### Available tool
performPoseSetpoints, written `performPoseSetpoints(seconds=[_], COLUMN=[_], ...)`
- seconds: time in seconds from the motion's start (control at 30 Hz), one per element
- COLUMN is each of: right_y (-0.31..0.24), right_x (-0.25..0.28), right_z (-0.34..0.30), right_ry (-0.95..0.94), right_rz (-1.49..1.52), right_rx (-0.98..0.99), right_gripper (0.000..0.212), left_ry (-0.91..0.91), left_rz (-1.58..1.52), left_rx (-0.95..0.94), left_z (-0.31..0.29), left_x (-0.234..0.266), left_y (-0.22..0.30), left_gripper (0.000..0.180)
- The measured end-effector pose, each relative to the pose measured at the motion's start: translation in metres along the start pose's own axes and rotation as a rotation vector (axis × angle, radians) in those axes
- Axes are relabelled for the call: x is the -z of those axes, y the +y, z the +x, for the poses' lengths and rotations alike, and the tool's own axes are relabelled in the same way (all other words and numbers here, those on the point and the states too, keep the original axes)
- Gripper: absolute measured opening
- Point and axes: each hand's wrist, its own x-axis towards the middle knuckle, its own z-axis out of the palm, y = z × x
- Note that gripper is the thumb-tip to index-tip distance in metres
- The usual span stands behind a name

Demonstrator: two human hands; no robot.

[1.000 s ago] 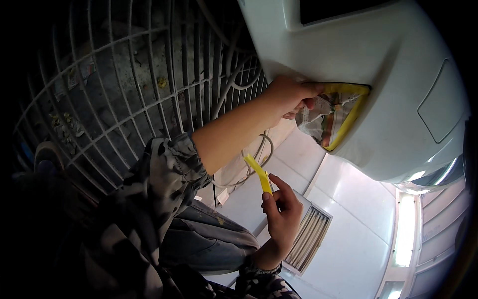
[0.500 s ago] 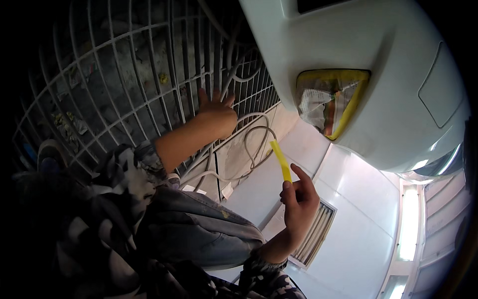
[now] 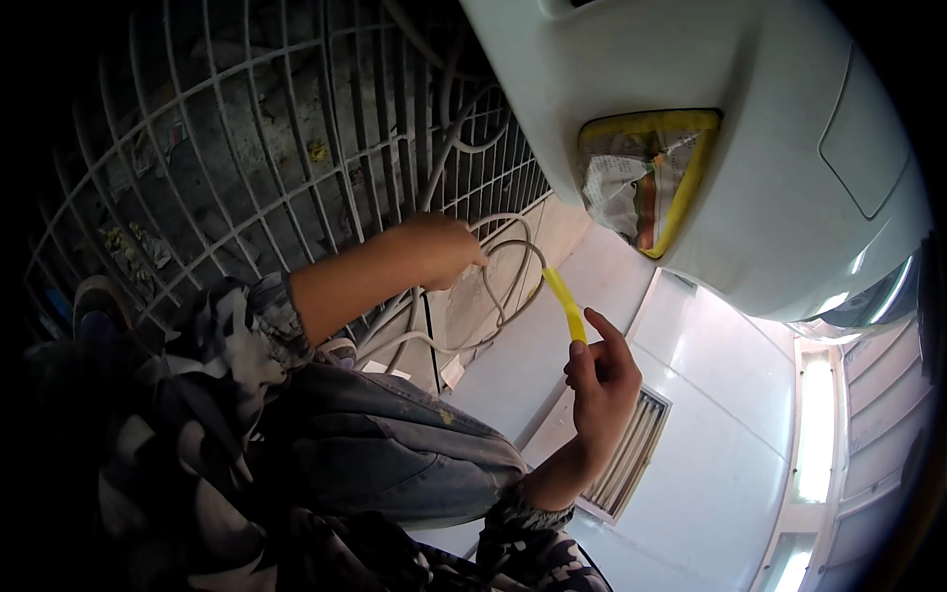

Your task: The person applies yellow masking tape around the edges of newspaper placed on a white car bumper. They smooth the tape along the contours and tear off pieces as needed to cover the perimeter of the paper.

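My right hand [image 3: 607,380] pinches the lower end of a strip of yellow masking tape [image 3: 563,299] between thumb and fingers; its other end points up and left. My left hand [image 3: 444,254] is above the floor grating, close to the loops of pale hose [image 3: 513,229]. Its fingers are mostly turned out of sight and slightly blurred, so whether they hold anything is unclear. Up and right of both hands is a white vehicle body panel [image 3: 789,128]. A recess in it is covered with printed paper [image 3: 617,187], edged by yellow masking tape [image 3: 705,163].
Metal floor grating [image 3: 258,237] spreads across the left, with litter [image 3: 138,252] below its bars. My bent knee [image 3: 414,444] is at lower middle. A pale wall [image 3: 710,395] with a slatted vent [image 3: 631,454] and a bright light [image 3: 815,424] stands at the right.
My left hand has moved right and slightly down, from spread fingers over the grating to beside the hose loops. The tape strip stays pinched in my right hand. The view has shifted slightly.
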Motion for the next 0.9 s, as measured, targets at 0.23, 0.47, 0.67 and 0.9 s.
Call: performPoseSetpoints(seconds=[0.23, 0.47, 0.67, 0.9], right_y=[-0.001, -0.041, -0.104, -0.134], right_x=[-0.003, 0.021, 0.051, 0.05], right_z=[0.005, 0.032, 0.056, 0.07], right_ry=[-0.001, -0.04, -0.136, -0.22], right_rz=[-0.163, -0.465, -0.64, -0.714], right_rx=[0.043, 0.271, 0.421, 0.528], right_gripper=[0.031, 0.028, 0.026, 0.028], left_ry=[0.081, 0.213, 0.385, 0.55], left_rz=[-0.848, -1.019, -1.211, -1.029], left_rx=[-0.112, -0.035, -0.19, -0.183], left_z=[0.014, 0.01, 0.01, 0.02], left_x=[0.004, 0.031, 0.036, 0.056], left_y=[0.016, 0.022, 0.014, 0.029], left_gripper=[0.025, 0.017, 0.026, 0.024])
